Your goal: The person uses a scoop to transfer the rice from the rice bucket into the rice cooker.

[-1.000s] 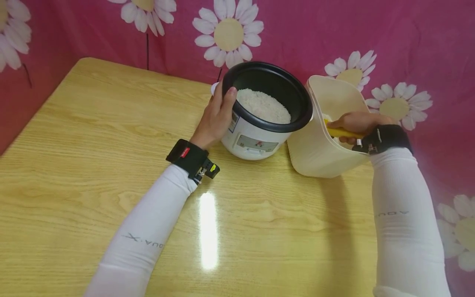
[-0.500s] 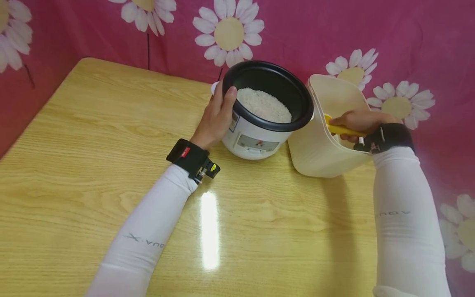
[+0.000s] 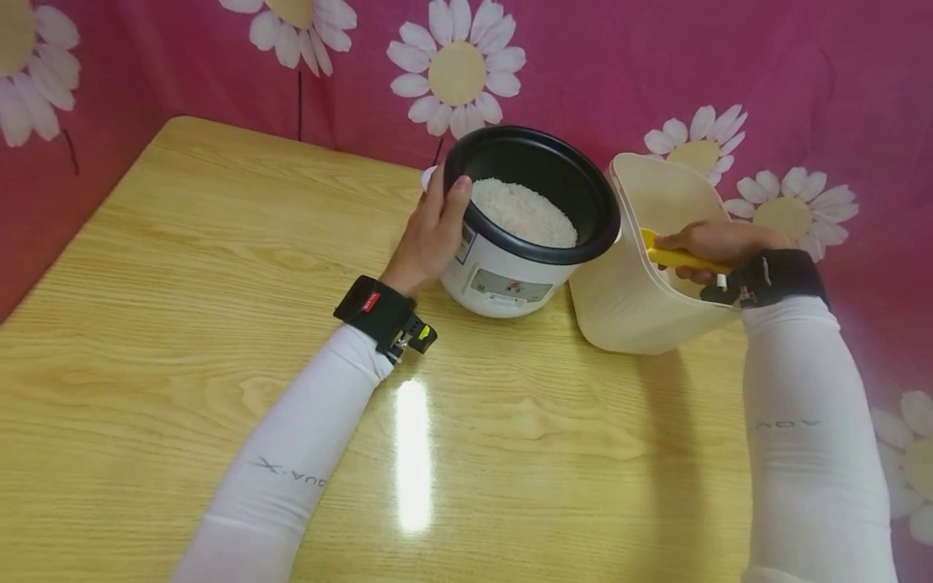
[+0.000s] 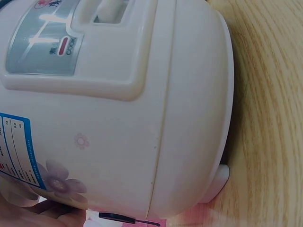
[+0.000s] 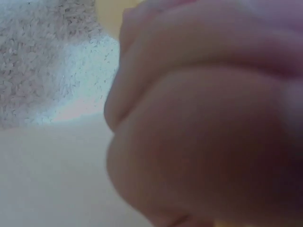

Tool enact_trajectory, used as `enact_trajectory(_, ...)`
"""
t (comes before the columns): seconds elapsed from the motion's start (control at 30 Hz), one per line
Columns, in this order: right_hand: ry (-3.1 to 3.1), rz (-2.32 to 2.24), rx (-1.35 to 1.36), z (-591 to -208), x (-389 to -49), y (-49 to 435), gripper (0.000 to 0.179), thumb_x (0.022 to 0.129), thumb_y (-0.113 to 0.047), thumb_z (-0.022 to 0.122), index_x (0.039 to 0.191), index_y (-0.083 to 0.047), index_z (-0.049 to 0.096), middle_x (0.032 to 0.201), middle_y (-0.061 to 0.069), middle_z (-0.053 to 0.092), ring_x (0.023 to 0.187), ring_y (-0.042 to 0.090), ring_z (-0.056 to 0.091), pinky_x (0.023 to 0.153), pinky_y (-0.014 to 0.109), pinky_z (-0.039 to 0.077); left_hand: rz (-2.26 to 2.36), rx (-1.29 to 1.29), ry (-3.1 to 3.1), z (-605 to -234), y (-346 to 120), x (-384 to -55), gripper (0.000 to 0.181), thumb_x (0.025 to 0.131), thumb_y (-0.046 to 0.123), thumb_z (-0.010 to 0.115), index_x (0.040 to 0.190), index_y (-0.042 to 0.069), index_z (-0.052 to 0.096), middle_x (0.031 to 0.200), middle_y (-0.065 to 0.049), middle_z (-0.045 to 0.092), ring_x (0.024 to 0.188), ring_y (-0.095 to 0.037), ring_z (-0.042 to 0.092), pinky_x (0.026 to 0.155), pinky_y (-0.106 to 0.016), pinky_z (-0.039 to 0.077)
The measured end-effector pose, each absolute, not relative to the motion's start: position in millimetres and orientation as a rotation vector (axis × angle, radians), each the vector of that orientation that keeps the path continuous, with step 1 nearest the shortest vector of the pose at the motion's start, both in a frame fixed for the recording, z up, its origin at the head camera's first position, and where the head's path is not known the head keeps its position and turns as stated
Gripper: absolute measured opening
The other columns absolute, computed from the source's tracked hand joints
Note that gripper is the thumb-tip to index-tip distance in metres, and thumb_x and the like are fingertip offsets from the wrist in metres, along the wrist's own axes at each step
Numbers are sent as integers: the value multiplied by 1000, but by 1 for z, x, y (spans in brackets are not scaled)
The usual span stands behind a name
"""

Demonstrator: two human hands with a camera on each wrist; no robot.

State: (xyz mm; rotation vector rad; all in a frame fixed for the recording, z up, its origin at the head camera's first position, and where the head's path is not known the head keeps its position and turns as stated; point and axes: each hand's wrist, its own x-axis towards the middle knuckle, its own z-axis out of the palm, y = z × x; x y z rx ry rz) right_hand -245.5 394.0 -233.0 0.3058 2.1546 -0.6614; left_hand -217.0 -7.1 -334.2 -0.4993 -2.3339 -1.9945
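My left hand (image 3: pixel 430 235) grips the left side of a white rice cooker (image 3: pixel 503 291), thumb at the black rim of its pot. White rice (image 3: pixel 525 212) lies in the pot, and the cooker leans slightly. In the left wrist view the cooker's body (image 4: pixel 113 142) fills most of the picture, with fingers (image 4: pixel 47 215) against its side. Inside a cream bin (image 3: pixel 619 308), my right hand (image 3: pixel 717 243) holds a yellow scoop (image 3: pixel 678 259) by its handle. The scoop's far end is hidden by the bin wall. The right wrist view shows rice (image 5: pixel 42 61) in the bin beside the curled fingers.
The cooker and bin stand side by side near the back of a wooden table (image 3: pixel 219 324). Behind them hangs a pink cloth (image 3: pixel 583 65) with white daisies. Light glares on the table front.
The head view has shifted slightly. Inside the bin, my right hand has moved a little, and more of the yellow handle shows. My left hand stays on the cooker.
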Motion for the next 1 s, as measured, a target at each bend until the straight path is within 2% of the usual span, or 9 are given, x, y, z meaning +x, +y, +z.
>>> enact_trajectory(0.13, 2155, -684, 297, -229, -242, 398, 52, 109, -53, 40, 127, -5, 48, 76, -4, 59, 59, 12, 50, 60, 21, 49, -1997, -500, -2330, -333, -6, -216, 63, 109, 50, 30, 165, 27, 16, 168, -6, 32, 152, -25, 36, 129, -57, 27)
enact_trajectory(0.37, 2178, -677, 197, -223, -238, 401, 48, 112, -46, 35, 117, -4, 56, 69, -3, 54, 55, 12, 46, 54, 24, 44, -1998, -498, -2324, -334, -5, -215, 63, 109, 50, 31, 165, 25, 16, 168, -7, 32, 151, -26, 36, 128, -58, 29)
enact_trajectory(0.5, 2214, -674, 175, -217, -234, 401, 48, 112, -45, 36, 116, -3, 60, 69, -2, 53, 55, 14, 46, 53, 26, 44, -1986, -501, -2323, -334, -5, -216, 63, 109, 50, 31, 165, 26, 16, 169, -6, 31, 151, -26, 36, 129, -57, 28)
enact_trajectory(0.67, 2213, -651, 141, -208, -232, 401, 48, 112, -47, 33, 112, -5, 57, 69, -1, 52, 55, 14, 46, 54, 26, 44, -1991, -523, -2304, -335, -5, -216, 62, 109, 48, 31, 165, 26, 17, 169, -6, 32, 152, -25, 36, 129, -57, 27)
enact_trajectory(1.0, 2267, -707, 185, -189, -221, 410, 52, 109, -55, 37, 124, -9, 57, 71, -2, 53, 57, 15, 47, 53, 29, 44, -1979, -502, -2311, -334, -6, -215, 62, 109, 49, 30, 164, 24, 19, 167, -8, 33, 151, -26, 37, 129, -56, 28)
